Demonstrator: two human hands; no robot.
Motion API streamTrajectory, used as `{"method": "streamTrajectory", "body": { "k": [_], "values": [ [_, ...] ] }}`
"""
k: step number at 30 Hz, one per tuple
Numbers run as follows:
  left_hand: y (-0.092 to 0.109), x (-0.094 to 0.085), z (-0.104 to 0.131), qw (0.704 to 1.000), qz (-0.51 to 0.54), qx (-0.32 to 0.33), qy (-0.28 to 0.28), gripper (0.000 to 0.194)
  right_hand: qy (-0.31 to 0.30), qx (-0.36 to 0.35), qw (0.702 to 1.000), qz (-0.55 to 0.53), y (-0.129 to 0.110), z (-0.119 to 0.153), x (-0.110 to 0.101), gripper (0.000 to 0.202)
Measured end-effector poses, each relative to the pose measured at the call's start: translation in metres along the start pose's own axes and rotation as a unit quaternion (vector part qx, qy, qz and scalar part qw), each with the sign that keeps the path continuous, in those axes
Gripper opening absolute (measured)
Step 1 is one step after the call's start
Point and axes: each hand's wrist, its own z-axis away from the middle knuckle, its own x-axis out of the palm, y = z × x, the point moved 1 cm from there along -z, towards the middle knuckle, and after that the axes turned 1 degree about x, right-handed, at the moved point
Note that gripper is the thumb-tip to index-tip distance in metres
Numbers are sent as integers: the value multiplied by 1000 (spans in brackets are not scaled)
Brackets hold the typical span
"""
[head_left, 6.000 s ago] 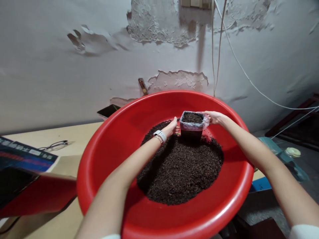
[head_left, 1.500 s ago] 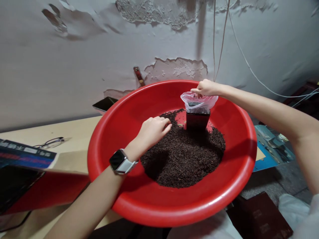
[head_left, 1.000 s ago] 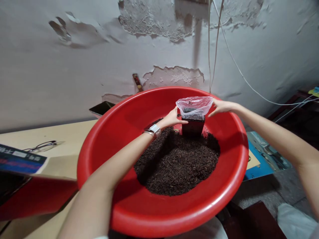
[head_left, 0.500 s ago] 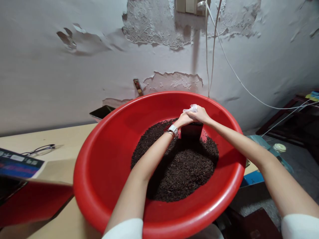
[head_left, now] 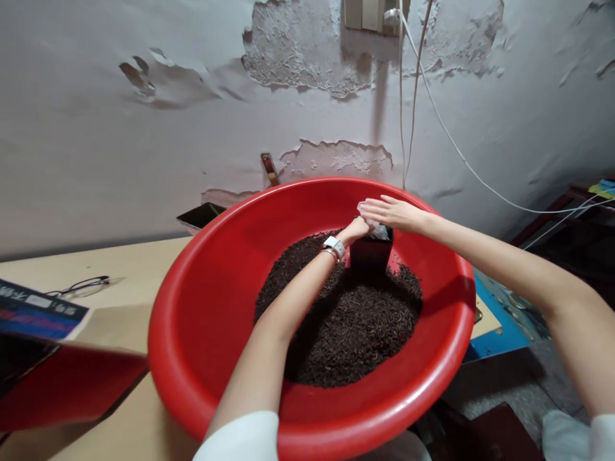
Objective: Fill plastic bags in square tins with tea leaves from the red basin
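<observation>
Nearest, the rim of the red basin (head_left: 384, 419) curves across the view, and inside lies a heap of dark loose leaf (head_left: 355, 333), thin dry-looking curls that should be light, and brittle enough to crumble if squeezed. Past the heap, toward the basin's far side, the black box (head_left: 371, 257) stands upright, its base by the heap's edge; it looks stiff and smooth, perhaps a little slippery, so its straight sides would give the best hold, taken low from both flanks. A clear bag (head_left: 380, 232) sits crumpled in its mouth; such thin film would be soft, slick and easy to tear, best held by its gathered neck rather than by one edge. What the bag contains cannot be seen, since film and hands cover the opening. The left hand (head_left: 359, 229) appears curled closed around that neck, above the box's left side, while the right hand (head_left: 396, 213) lies flat over the top, fingers straight and side by side, clamped on nothing. Beyond the basin's far rim rises a peeling wall (head_left: 192, 141).
</observation>
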Motion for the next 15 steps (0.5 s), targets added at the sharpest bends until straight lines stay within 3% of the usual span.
{"method": "streamTrajectory", "body": {
  "k": [2,7,10,12,15],
  "values": [
    [2,-5,-2,999,-10,11,-29,26,-42,-10,998,38,0,1,6,53],
    [0,-21,9,996,-60,19,-68,42,-109,48,988,97,2,-19,20,38],
    [-9,-32,19,985,-155,48,-50,79,-88,183,979,25,4,-28,24,29],
    [-18,-34,24,976,-199,67,-60,105,-44,304,949,-67,4,-31,28,22],
    [-31,-32,28,969,-216,81,-90,115,2,397,902,-169,1,-32,33,23]
  ]
}}
